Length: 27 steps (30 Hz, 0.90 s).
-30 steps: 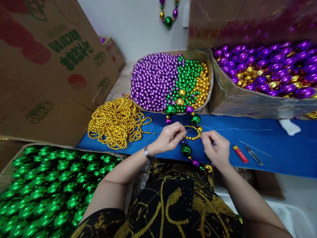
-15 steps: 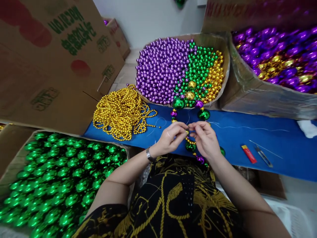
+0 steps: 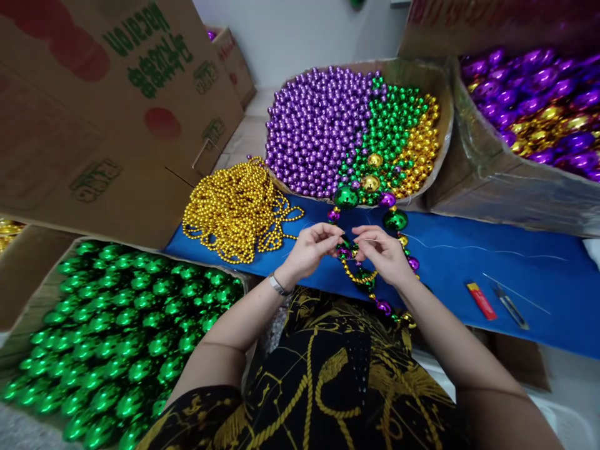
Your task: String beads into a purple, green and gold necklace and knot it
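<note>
Nearby, a cardboard box (image 3: 435,75) holds purple, green and gold beads; another box (image 3: 28,325) holds green balls. Since a moment ago the hands have drawn closer together. Left hand (image 3: 309,250) and right hand (image 3: 387,253) pinch the bead necklace (image 3: 359,278) over the blue table (image 3: 469,275).

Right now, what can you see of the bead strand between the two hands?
The bead strand is a partly strung necklace of shiny, plastic-looking beads: large green balls, smaller purple ones and a run of tiny gold beads that sags in a curve. It lies over the front edge of the blue table, one end trailing toward the lap. The left hand and right hand pinch it together with a thin thread.
</note>
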Motion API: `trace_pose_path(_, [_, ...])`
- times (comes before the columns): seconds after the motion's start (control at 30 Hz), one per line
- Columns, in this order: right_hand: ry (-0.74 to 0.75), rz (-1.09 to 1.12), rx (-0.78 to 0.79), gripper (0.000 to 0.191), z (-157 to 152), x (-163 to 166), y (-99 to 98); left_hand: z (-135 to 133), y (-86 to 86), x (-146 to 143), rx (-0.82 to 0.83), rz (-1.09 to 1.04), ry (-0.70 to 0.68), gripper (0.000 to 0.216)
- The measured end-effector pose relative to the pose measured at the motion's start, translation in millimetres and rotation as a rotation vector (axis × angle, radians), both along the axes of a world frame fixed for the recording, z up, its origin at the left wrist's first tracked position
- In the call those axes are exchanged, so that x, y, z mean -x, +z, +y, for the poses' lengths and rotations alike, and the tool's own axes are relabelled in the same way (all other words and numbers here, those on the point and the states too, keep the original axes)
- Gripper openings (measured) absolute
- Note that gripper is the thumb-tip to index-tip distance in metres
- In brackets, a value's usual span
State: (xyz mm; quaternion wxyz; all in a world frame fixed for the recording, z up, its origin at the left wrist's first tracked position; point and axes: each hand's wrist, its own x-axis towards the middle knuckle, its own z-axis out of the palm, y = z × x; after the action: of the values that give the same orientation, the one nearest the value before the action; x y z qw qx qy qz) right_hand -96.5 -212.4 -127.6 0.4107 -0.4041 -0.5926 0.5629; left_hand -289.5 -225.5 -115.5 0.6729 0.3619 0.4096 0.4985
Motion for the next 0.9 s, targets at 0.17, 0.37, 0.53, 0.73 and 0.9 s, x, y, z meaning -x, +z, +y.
trace_pose_path(0.17, [0.225, 0.046, 0.014, 0.03, 11, 2, 11.8, -2, 6.5, 1, -0.121, 0.081, 0.031, 0.032])
trace_pose_path(0.37, [0.142, 0.056, 0.088, 0.037, 17, 12, 4.7, -6, 9.4, 5, -0.241, 0.132, 0.037, 0.021])
trace_pose_path(0.53, [0.025, -0.058, 0.06, 0.035, 23, 5, 13.7, -11, 19.8, 10, -0.593, 0.535, -0.068, 0.018])
trace_pose_path(0.73, [0.238, -0.599, -0.348, 0.021, 22, -13, 38.4, -15, 22.6, 8, -0.855, 0.903, -0.082, 0.025])
trace_pose_path(0.9, [0.279, -0.511, -0.226, 0.029, 13, -14, 39.9, -15, 17.8, 0, -0.867, 0.968, -0.033, 0.02])
